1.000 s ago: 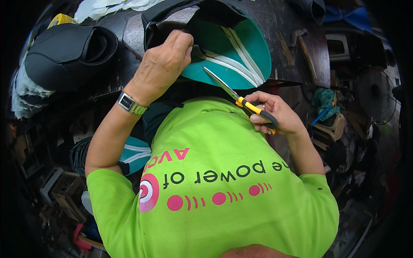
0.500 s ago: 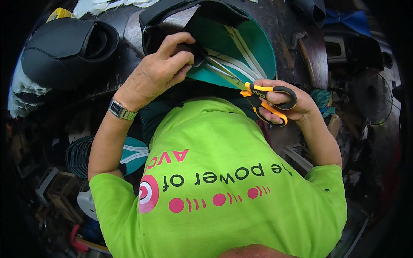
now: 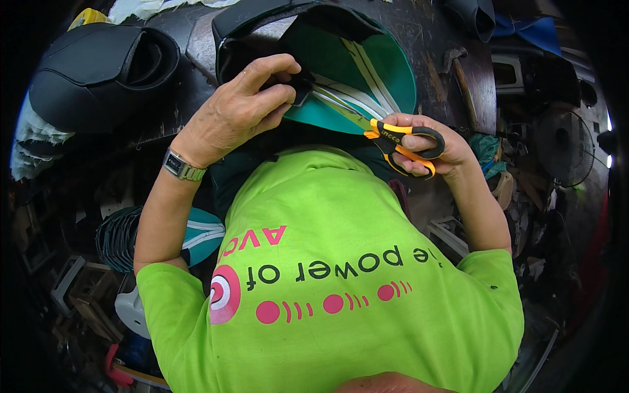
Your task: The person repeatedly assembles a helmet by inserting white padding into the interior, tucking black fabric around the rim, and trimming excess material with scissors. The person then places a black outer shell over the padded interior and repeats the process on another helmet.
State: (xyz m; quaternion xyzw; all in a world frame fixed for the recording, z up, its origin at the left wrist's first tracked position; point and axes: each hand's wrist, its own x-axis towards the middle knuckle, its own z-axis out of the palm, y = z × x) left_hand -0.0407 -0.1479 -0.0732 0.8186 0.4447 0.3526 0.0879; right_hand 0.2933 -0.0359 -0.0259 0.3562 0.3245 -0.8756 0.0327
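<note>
My right hand (image 3: 436, 141) grips a pair of scissors (image 3: 404, 145) with black and orange-yellow handles, fingers and thumb in the loops. Its metal blades point up and left, toward the dark material at my left fingertips. My left hand (image 3: 252, 95), with a metal watch on the wrist, pinches the edge of that dark material (image 3: 303, 92). Both hands work at a black curved piece (image 3: 242, 23) with a green sheet (image 3: 396, 72) inside it, crossed by white strips. The blade tips lie close to the left fingers; their exact contact is hidden.
A black rounded padded piece (image 3: 85, 75) sits on the dark worktable at left. At right on the table lies a hammer (image 3: 464, 82). A stack of green pieces (image 3: 121, 239) is below my left forearm. A fan (image 3: 563, 147) stands at far right.
The scissors and my right hand have shifted slightly left and down. My left hand keeps its pinch in nearly the same place.
</note>
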